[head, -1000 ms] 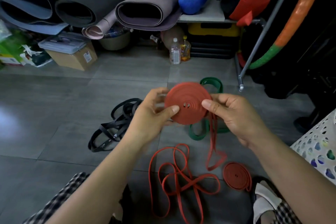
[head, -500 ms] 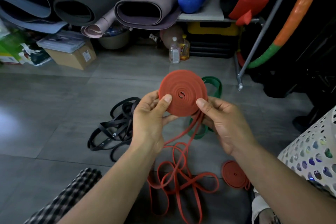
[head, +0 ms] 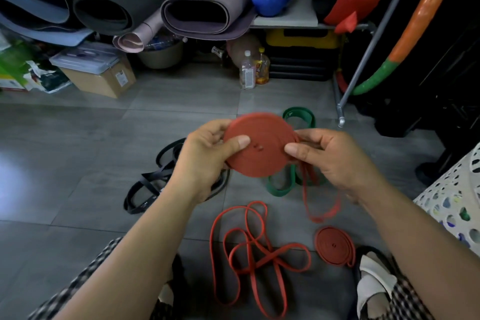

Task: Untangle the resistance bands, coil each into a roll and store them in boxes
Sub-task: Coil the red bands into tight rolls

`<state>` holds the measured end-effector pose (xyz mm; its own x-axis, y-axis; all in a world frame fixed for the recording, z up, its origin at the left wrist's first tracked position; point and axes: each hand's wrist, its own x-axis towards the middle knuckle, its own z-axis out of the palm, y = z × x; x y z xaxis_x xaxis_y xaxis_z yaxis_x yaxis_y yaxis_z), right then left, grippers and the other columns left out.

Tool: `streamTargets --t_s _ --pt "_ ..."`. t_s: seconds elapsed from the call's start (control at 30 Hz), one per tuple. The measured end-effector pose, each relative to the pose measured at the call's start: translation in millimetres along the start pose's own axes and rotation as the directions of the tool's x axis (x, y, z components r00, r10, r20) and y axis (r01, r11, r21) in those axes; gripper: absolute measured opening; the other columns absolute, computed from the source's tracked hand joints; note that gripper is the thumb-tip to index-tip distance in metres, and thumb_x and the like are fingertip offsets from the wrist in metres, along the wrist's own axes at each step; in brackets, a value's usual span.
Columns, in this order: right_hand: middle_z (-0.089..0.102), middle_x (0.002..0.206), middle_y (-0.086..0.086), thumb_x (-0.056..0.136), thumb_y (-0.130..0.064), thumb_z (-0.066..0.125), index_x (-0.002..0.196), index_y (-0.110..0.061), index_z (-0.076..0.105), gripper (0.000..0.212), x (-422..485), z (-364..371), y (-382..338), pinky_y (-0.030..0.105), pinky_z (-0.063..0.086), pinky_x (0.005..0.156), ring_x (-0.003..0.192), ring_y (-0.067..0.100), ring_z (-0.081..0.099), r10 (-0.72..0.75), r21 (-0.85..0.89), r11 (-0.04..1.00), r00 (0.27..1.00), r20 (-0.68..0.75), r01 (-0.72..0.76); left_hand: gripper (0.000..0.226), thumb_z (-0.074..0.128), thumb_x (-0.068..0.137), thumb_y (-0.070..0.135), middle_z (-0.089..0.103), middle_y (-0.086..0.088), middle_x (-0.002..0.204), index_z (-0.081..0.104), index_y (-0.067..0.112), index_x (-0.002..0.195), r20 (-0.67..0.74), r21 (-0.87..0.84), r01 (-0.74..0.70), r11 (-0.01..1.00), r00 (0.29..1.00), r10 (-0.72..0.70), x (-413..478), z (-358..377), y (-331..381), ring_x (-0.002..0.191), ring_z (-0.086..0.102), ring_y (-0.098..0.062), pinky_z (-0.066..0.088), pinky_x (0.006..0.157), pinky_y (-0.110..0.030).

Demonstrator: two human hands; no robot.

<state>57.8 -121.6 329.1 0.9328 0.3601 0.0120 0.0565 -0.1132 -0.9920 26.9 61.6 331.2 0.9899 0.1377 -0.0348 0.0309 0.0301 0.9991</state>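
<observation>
A flat red coil of resistance band (head: 259,161) is held in the air between both hands. My left hand (head: 207,156) grips its left side with the thumb on the face. My right hand (head: 330,156) pinches its right edge, and a short loose tail (head: 322,212) hangs below that hand. A loose red band (head: 249,252) lies tangled on the floor beneath. A small finished red roll (head: 333,245) rests by my right foot. A green band (head: 298,117) and a black band (head: 145,189) lie on the floor behind the hands.
A white perforated basket (head: 452,205) stands at the right edge. A cardboard box (head: 104,78) with a clear lidded box (head: 83,57) on it sits at the back left. Rolled mats, two bottles (head: 248,73) and a metal rack leg (head: 341,119) line the back.
The coil has dropped lower and tilted flatter between my hands. More band is wound on, and the hanging tail is now shorter and to the right.
</observation>
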Motion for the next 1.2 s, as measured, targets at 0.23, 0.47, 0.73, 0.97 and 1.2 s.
streamTargets --t_s 0.23,0.47,0.73,0.97,1.2 --pt "0.070 0.060 -0.004 0.079 -0.013 0.060 0.075 -0.013 0.068 0.009 -5 35 16 0.017 0.051 0.055 0.054 0.005 0.063 0.195 0.502 0.860 0.967 -0.161 -0.090 0.008 0.055 0.087 0.010 0.070 0.000 0.086 0.059 0.014 0.093 -0.147 -0.429 0.119 0.896 0.969 -0.199 -8 22 -13 0.072 0.069 -0.010 0.057 0.071 -0.034" --pt "0.071 0.062 -0.009 0.079 -0.008 0.061 0.077 -0.016 0.068 0.011 -1 18 16 0.013 0.052 0.059 0.059 0.000 0.065 0.161 0.296 0.947 0.982 -0.102 -0.124 0.028 0.061 0.084 0.011 0.064 -0.005 0.109 0.053 0.016 0.110 -0.037 0.034 0.126 0.991 0.991 -0.125 1 2 -17 0.091 0.065 -0.016 0.056 0.078 -0.029" --pt "0.069 0.062 -0.019 0.078 -0.003 0.063 0.080 -0.023 0.066 0.020 -2 15 6 0.006 0.047 0.061 0.064 -0.007 0.064 0.055 0.108 0.993 0.998 -0.010 -0.054 0.015 0.059 0.082 -0.001 0.069 -0.003 0.080 0.064 0.012 0.090 0.104 0.037 0.075 0.996 0.991 -0.078 -4 0 -6 0.068 0.065 -0.008 0.055 0.066 -0.018" --pt "0.071 0.062 -0.008 0.083 -0.007 0.056 0.080 -0.013 0.066 0.012 -3 24 12 0.013 0.052 0.055 0.057 0.001 0.065 0.141 0.365 0.926 0.985 -0.099 -0.096 0.011 0.052 0.088 0.006 0.070 -0.001 0.080 0.061 0.009 0.092 -0.086 -0.436 0.136 0.890 0.978 -0.191 -7 15 -13 0.069 0.067 -0.010 0.057 0.069 -0.026" --pt "0.070 0.061 -0.006 0.085 -0.012 0.057 0.074 -0.014 0.065 0.014 -5 39 31 0.022 0.054 0.059 0.056 0.005 0.063 0.245 0.463 0.875 0.954 -0.171 -0.142 0.011 0.049 0.092 0.009 0.070 -0.006 0.080 0.059 0.009 0.091 -0.058 -0.685 0.249 0.685 0.919 -0.391 -13 26 -21 0.064 0.069 -0.013 0.057 0.052 -0.026"
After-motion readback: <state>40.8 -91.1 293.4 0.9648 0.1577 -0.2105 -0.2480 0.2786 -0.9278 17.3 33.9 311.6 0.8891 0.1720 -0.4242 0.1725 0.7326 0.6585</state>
